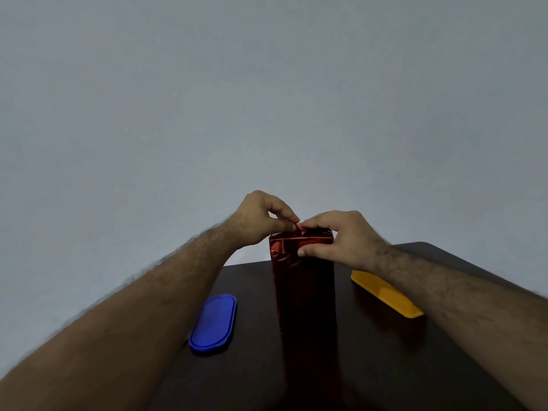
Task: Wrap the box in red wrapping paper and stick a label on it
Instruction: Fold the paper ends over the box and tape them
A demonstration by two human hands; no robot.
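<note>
A tall box (305, 292) covered in shiny red wrapping paper stands upright in the middle of a dark table (255, 378). At its top end, a small flap of red paper (299, 227) sticks up. My left hand (261, 218) pinches that flap between thumb and fingertips from the left. My right hand (341, 238) grips the top right of the box, fingers curled over the top edge and thumb pressed on the near face. No label is in sight.
A blue oval lid (214, 323) lies flat on the table to the left of the box. A yellow oblong lid (385, 293) lies to the right, partly under my right forearm. A plain grey wall fills the background.
</note>
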